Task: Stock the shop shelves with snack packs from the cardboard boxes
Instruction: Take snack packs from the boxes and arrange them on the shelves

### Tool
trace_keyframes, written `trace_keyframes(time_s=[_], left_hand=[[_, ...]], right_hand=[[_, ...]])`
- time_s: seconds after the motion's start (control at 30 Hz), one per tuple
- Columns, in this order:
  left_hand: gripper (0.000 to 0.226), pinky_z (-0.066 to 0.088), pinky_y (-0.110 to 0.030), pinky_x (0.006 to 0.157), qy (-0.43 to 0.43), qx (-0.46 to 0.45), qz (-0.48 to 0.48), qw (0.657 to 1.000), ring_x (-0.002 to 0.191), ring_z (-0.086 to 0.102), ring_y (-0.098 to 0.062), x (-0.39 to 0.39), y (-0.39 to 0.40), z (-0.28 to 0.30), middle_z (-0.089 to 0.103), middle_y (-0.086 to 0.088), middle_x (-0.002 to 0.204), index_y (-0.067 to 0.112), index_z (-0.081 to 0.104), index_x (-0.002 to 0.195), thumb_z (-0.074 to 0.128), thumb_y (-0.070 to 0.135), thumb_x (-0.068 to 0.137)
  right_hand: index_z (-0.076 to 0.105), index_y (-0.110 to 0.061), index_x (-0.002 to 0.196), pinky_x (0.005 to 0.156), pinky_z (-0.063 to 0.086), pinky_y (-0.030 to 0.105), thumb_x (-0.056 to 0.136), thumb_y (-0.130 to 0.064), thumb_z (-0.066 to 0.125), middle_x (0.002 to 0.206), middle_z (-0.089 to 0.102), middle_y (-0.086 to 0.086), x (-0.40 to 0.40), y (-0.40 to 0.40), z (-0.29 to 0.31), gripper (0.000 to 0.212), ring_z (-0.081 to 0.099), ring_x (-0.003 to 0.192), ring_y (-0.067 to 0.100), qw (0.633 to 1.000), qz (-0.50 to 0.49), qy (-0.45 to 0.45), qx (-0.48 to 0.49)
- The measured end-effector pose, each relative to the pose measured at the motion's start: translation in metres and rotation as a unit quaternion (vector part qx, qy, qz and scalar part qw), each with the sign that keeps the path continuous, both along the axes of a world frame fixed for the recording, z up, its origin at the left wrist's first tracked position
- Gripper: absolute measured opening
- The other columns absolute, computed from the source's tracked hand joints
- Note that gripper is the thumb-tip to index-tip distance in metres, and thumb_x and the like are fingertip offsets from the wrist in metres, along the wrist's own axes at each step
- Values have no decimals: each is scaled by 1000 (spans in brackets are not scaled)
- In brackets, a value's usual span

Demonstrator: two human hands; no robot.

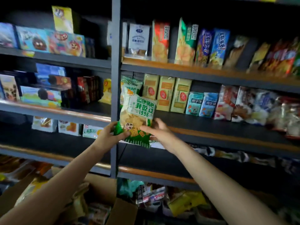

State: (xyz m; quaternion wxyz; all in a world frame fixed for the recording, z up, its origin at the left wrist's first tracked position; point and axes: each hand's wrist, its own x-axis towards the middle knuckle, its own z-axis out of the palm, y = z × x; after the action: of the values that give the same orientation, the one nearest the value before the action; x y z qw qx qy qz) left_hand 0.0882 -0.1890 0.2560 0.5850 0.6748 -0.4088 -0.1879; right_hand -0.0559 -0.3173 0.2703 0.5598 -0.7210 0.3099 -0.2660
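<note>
Nearest, below both arms: open cardboard box (pixel 103 189) with loose packs inside, blurred, contents can't be told apart.

Grip: left hand (pixel 108 134) pinches the lower left corner of the green-and-white snack pack (pixel 138 117), thumb on the front, fingers curled behind. Right hand (pixel 155 129) is at the lower right edge, fingers curled onto the bag; how firmly it holds can't be told. Pack is upright, tilted slightly, held in the air in front of the grey upright post (pixel 115 88), not yet on a shelf.

Just beyond the grip, right of it: dark middle shelf (pixel 203 125) with bare board. Directly behind the pack's top sits a matching green pack (pixel 131 82), so that slot is the likely target. Right of that, yellow cracker boxes (pixel 166 95) standing in a row, then small blue packs (pixel 201 103).

Risks, judged:
- Held only by the bottom corners, the puffy bag is top-heavy; it may flop forward or slip as it goes in.
- The post is right behind the grip's left side; pushing straight in could snag the bag on it.
- Sliding in too hard could knock over the matching pack or nudge the nearest cracker box.
- Released standing unsupported, it may topple off the shelf's front lip.
</note>
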Motion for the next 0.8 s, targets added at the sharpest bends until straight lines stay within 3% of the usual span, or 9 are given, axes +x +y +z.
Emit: trace_keyframes(time_s=[0.07, 0.13, 0.2, 0.3, 0.37, 0.47, 0.53, 0.7, 0.8], left_hand=[[49, 45, -23, 81, -12, 7, -24, 1000, 105, 58, -22, 2, -1, 3, 61, -12, 118, 6, 53, 125, 71, 14, 80], [47, 44, -23, 81, -27, 21, -47, 998, 106, 58, -20, 2, -8, 5, 62, -8, 116, 8, 53, 124, 70, 17, 81], [43, 44, -22, 81, -45, 28, -60, 997, 104, 59, -18, -2, -20, 6, 63, -6, 113, 11, 55, 122, 69, 19, 82], [43, 46, -28, 84, -133, 45, -52, 989, 104, 60, -18, -14, -45, 4, 62, -5, 115, 13, 53, 123, 67, 22, 83], [42, 42, -21, 78, -222, 53, -45, 973, 104, 58, -18, -19, -58, 1, 59, -6, 120, 10, 50, 126, 63, 15, 86], [40, 39, -22, 84, -294, 41, -23, 955, 113, 54, -20, -18, -71, 0, 53, -8, 126, 8, 50, 127, 58, 9, 87], [41, 39, -25, 89, -295, 22, 6, 955, 115, 52, -22, -10, -81, 3, 51, -9, 128, 8, 50, 127, 56, 7, 87], [41, 37, -28, 94, -346, -1, 77, 935, 121, 46, -27, 23, -107, 15, 46, -9, 131, 5, 49, 128, 52, 5, 87], [48, 32, -31, 102, -386, 51, 89, 917, 132, 34, -27, 45, -127, 21, 33, -9, 146, 3, 42, 136, 49, 6, 89]], right_hand=[[39, -14, 138, 98, 46, 38, 41, -59, 86, 130, 56, 3, -6, 5, 7, 118, 55, 117, 19, 1000, -19, 3, 8], [52, -10, 125, 77, 52, 26, 69, -35, 81, 111, 63, 1, -15, 7, 15, 67, 61, 98, 14, 1000, -24, 9, 5], [58, -9, 114, 69, 52, 25, 80, -19, 74, 99, 64, 1, -22, -1, 17, 40, 62, 84, 11, 999, -45, 2, 0], [59, -10, 106, 85, 53, 35, 78, -21, 76, 103, 67, 4, -33, -22, 19, 35, 63, 92, 17, 993, -116, 13, -30], [59, -12, 104, 90, 50, 39, 75, -26, 78, 104, 67, 4, -37, -42, 19, 37, 63, 95, 19, 981, -178, 29, -77], [58, -15, 97, 84, 52, 38, 76, -30, 77, 99, 67, 3, -34, -69, 23, 32, 63, 90, 20, 956, -256, 6, -142], [57, -15, 94, 81, 51, 37, 77, -33, 75, 98, 66, 5, -20, -86, 25, 31, 62, 90, 22, 948, -277, -14, -154], [56, -14, 92, 78, 50, 33, 76, -30, 76, 94, 65, 5, 47, -125, 24, 29, 61, 85, 21, 956, -247, -55, -145], [53, -16, 90, 70, 44, 27, 78, -26, 75, 85, 59, 1, 92, -140, 25, 27, 56, 78, 18, 960, -231, -69, -143]])
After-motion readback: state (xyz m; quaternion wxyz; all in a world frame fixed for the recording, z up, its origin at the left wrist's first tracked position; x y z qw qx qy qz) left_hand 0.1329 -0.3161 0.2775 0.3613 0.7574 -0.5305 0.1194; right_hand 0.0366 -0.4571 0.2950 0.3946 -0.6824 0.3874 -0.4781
